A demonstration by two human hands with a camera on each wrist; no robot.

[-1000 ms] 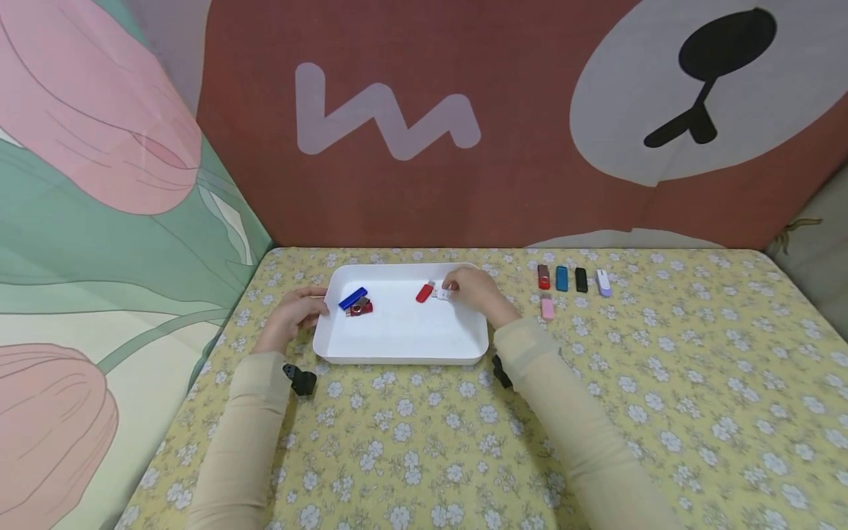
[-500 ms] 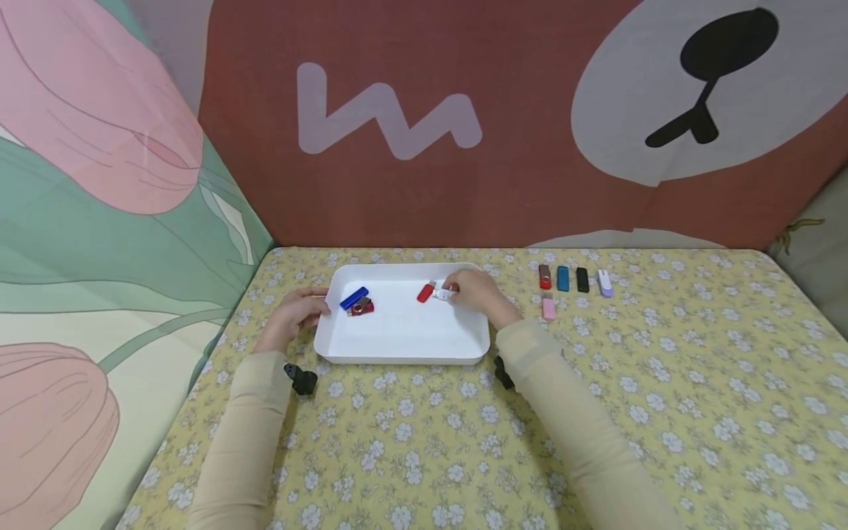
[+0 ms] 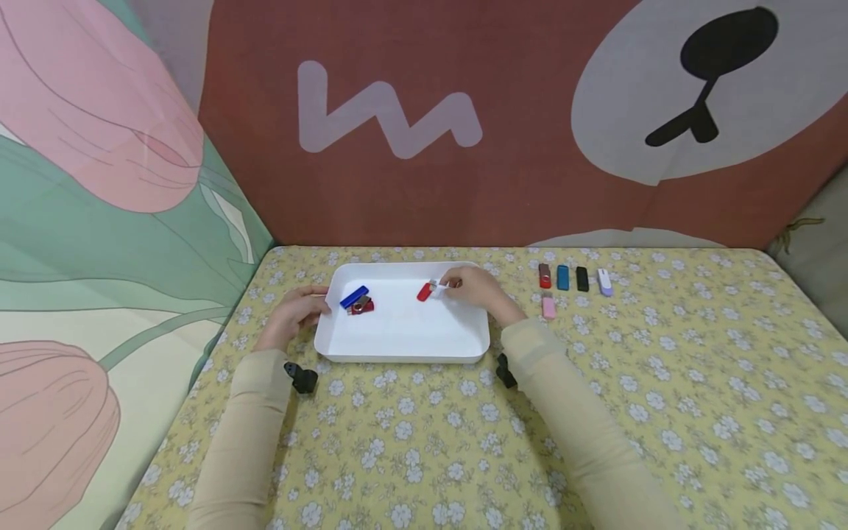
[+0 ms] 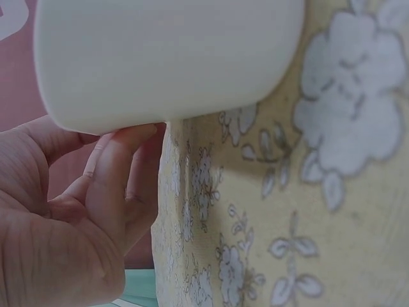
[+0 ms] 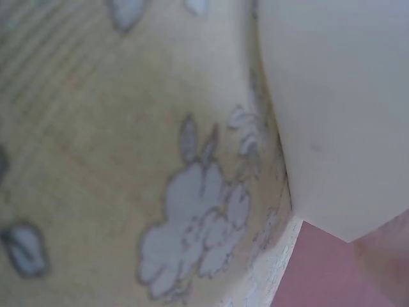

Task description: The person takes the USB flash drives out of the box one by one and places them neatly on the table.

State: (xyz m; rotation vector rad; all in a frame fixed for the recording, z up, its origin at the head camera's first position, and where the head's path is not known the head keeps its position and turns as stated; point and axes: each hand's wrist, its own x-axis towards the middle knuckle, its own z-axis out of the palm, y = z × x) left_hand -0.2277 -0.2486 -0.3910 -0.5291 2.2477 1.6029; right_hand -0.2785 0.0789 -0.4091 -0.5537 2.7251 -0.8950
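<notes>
A shallow white tray (image 3: 401, 346) stands on the flowered cloth. My left hand (image 3: 291, 312) holds it by its left end; in the left wrist view, the thumb and fingers of that hand (image 4: 96, 192) are bent at the tray wall (image 4: 166, 64). Over the tray's right part, my right hand (image 3: 474, 285) pinches a white USB stick (image 3: 439, 291), partly hidden by the fingers. Just left of it lies a red USB stick (image 3: 424, 293). A blue USB stick (image 3: 354, 297) and a red swivel USB stick (image 3: 361, 305) touch at the tray's left.
Right of the tray, a row holds a red-brown USB stick (image 3: 545, 276), a blue one (image 3: 562, 277), a black one (image 3: 582, 279) and a white-and-purple one (image 3: 605, 282). A pink one (image 3: 548, 307) lies below the row. Printed fabric walls (image 3: 397, 199) rise behind and left.
The right hand has shifted slightly, and the white USB stick in its fingers is now tilted and shows less. The left hand and the other sticks stay put.
</notes>
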